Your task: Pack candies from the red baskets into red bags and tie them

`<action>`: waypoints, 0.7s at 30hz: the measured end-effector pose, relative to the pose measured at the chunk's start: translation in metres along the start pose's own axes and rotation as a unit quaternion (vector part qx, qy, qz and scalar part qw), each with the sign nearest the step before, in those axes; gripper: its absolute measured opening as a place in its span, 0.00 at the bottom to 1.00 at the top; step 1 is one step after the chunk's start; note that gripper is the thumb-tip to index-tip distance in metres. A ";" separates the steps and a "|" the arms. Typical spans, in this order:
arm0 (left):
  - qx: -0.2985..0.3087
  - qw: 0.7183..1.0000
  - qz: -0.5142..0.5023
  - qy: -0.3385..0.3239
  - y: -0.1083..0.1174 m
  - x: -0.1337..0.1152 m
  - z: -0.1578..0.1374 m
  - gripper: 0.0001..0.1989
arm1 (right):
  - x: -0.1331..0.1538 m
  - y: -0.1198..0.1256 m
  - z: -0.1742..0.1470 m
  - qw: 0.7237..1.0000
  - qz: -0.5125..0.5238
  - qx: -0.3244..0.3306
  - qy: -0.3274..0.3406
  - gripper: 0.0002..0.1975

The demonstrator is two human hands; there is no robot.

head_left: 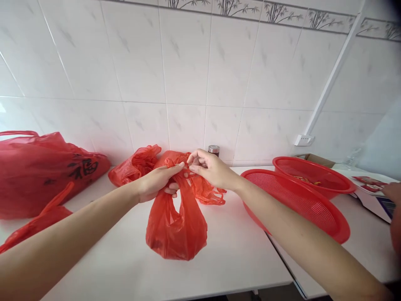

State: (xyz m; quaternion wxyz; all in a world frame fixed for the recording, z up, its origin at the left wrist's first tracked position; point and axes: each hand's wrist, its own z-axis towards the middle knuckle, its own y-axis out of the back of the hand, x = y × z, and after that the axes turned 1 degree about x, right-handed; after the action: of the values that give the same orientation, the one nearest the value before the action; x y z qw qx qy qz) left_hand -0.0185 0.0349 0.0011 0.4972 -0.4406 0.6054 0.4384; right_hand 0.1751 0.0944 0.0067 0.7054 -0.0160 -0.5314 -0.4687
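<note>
Left hand [158, 182] and right hand [208, 167] clamp fingers [171, 190] on a rounded red plastic bag [177, 238], likely limp, best held by its handles [191, 196].

Own hands: two are showing, left hand [156, 182] and right hand [209, 168]. Co-worker: at least one hand [393, 192] is showing. Red plastic bags: four are counting singly: one hanging bag [177, 238], one big printed bag [40, 173], one small bag [46, 219], one crumpled bag [136, 166]; one red heap [208, 194] is hiding its number. Red baskets: two are showing, front basket [316, 209] and back basket [347, 187]. Singles showing: one jar [214, 149], one socket [303, 140], one cardboard box [318, 159], one scale [374, 204]. White tabletops: two are showing, near tabletop [125, 255] and right tabletop [360, 242].
</note>
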 end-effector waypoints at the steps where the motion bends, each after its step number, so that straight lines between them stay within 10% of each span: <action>1: 0.023 1.000 0.004 -0.015 0.001 0.000 -0.002 0.18 | 0.003 -0.004 -0.008 1.000 0.025 0.000 0.015 0.04; 4: 0.092 0.989 0.097 -0.067 0.002 -0.004 -0.006 0.12 | 0.009 -0.016 -0.026 0.992 0.116 0.026 0.048 0.07; 8: 0.060 0.949 0.292 -0.098 -0.002 -0.002 -0.001 0.08 | -0.020 -0.027 -0.018 0.984 0.146 -0.103 0.001 0.11; 16: -0.200 0.708 0.616 -0.282 -0.009 0.031 0.016 0.16 | -0.071 -0.044 -0.008 0.970 0.219 -0.057 -0.094 0.19; 21: -0.160 0.715 0.620 -0.282 -0.009 0.040 0.008 0.18 | -0.065 -0.034 -0.019 0.939 0.322 -0.022 -0.116 0.17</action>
State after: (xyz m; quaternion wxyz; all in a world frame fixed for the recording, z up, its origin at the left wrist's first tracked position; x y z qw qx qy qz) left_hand -0.0127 0.0362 -0.0401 0.1837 0.1042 0.4957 0.8424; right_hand 0.1668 0.1075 -0.0679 0.7517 -0.2561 -0.5654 -0.2227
